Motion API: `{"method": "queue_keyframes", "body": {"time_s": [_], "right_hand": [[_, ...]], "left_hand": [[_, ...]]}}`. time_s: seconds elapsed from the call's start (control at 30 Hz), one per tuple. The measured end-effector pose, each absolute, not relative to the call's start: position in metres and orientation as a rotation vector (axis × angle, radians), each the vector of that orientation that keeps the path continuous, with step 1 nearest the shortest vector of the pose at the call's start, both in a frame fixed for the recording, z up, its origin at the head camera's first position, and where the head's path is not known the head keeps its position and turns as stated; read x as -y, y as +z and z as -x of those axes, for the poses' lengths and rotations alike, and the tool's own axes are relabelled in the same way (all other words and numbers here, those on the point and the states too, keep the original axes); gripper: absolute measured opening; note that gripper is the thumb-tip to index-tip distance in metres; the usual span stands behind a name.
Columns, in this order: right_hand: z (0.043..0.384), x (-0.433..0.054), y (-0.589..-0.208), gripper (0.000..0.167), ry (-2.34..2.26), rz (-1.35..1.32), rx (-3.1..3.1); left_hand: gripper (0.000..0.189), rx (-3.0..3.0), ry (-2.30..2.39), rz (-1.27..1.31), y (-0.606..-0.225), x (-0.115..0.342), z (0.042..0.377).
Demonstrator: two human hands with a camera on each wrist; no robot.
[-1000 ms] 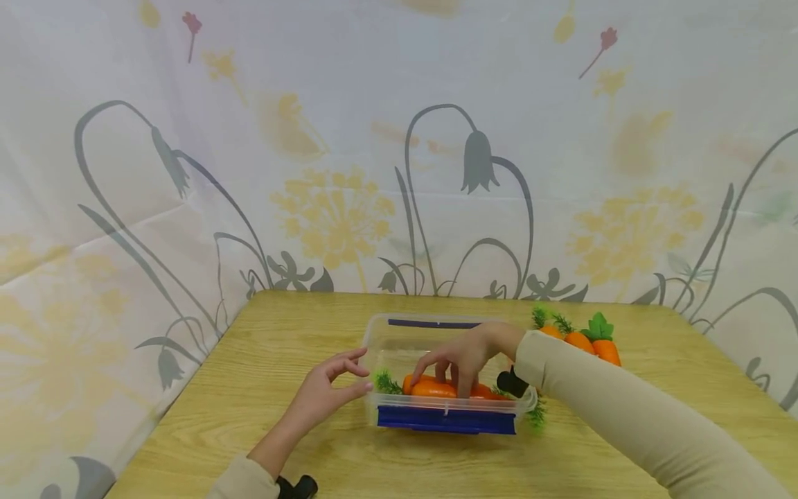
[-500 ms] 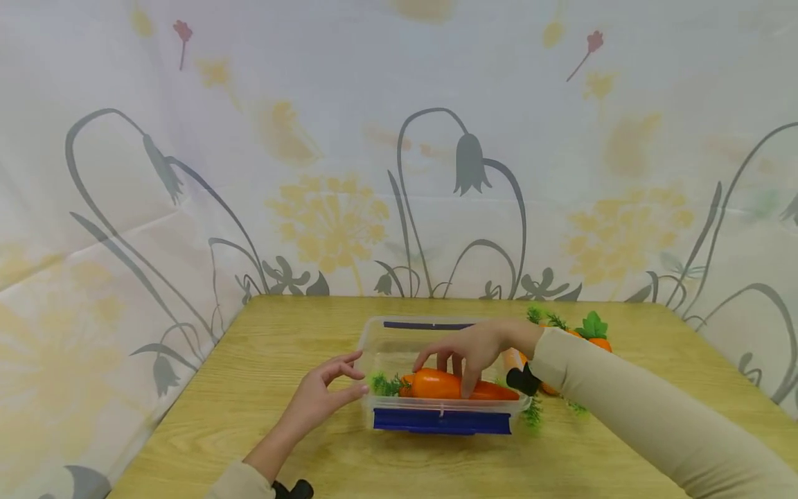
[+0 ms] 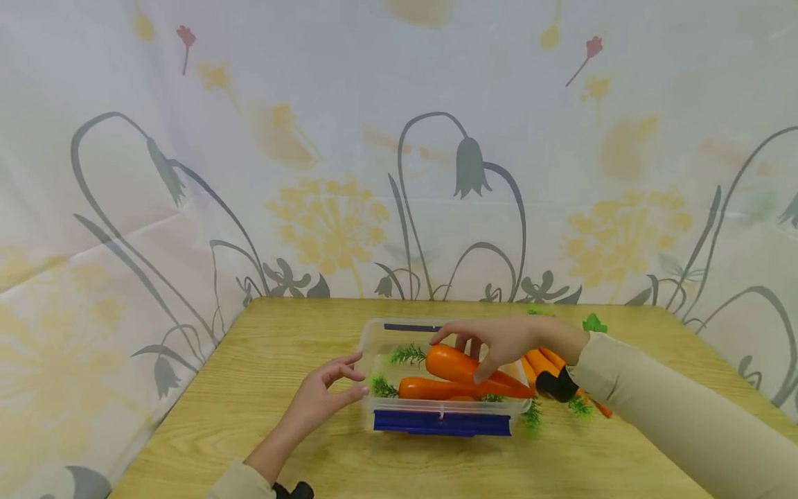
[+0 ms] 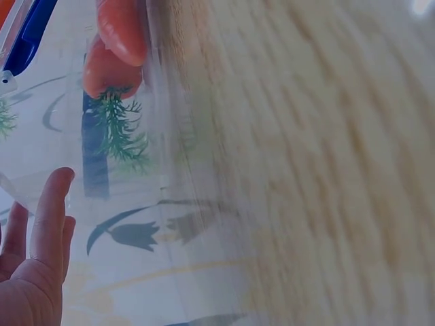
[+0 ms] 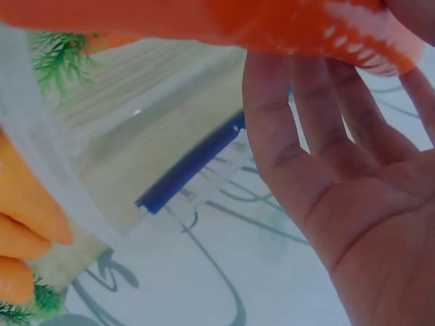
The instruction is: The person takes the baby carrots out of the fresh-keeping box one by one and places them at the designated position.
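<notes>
My right hand (image 3: 501, 343) grips an orange carrot (image 3: 454, 364) with a feathery green top, thumb on the near side and fingers on the far side. The carrot slants over the clear plastic box (image 3: 369, 346), its tip low at the right near corner. Below it another carrot (image 3: 419, 388) lies inside along the front wall, partly covering one more. Close up in the right wrist view, the held carrot (image 5: 204, 20) crosses the fingers. Beside the box's left wall my left hand (image 3: 324, 391) is held with relaxed fingers; in the left wrist view its fingers (image 4: 49, 217) stand near the clear wall.
Several more carrots (image 3: 548, 360) with green tops lie on the wooden table (image 3: 293, 333) right of the box, partly hidden by the right arm. The box has a blue latch (image 3: 442, 423) on its front. A flower-printed curtain (image 3: 349, 138) hangs behind the table.
My right hand has lifted a carrot from the others in the box and moved it up and to the right. The left hand stays by the left wall.
</notes>
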State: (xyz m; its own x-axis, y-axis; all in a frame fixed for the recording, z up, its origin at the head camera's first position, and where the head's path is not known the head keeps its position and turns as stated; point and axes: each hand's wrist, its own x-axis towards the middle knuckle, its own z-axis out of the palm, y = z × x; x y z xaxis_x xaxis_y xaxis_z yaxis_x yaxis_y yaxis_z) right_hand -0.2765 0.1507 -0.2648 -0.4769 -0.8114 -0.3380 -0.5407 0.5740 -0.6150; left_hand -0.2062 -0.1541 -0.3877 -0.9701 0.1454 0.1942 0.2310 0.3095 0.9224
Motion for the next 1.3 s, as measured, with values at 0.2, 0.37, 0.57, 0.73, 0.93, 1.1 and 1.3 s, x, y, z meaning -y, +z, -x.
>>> {"method": "queue_keyframes", "body": {"time_s": [0.2, 0.37, 0.57, 0.73, 0.93, 1.1, 1.3], "right_hand": [[0.271, -0.169, -0.265, 0.07, -0.671, 1.053, -2.255], [0.269, -0.187, -0.27, 0.07, -0.746, 1.074, -2.289], [0.265, -0.206, -0.276, 0.068, -0.843, 1.023, -2.352], [0.264, -0.222, -0.283, 0.071, -0.904, 1.009, -2.397], [0.263, -0.239, -0.293, 0.073, -0.969, 0.97, -2.425], [0.263, -0.254, -0.3, 0.074, -1.035, 0.96, -2.422], [0.262, -0.271, -0.311, 0.075, -1.101, 0.903, -2.428]], "left_hand": [[0.016, 2.466, -1.796, 0.34, -0.387, 0.154, 0.204], [0.018, 2.464, -1.803, 0.363, -0.388, 0.154, 0.204], [0.019, 2.469, -1.795, 0.362, -0.389, 0.155, 0.204], [0.018, 2.471, -1.797, 0.357, -0.389, 0.154, 0.204], [0.019, 2.468, -1.804, 0.368, -0.388, 0.154, 0.204], [0.019, 2.467, -1.816, 0.364, -0.387, 0.153, 0.204], [0.018, 2.465, -1.821, 0.355, -0.386, 0.152, 0.205]]}}
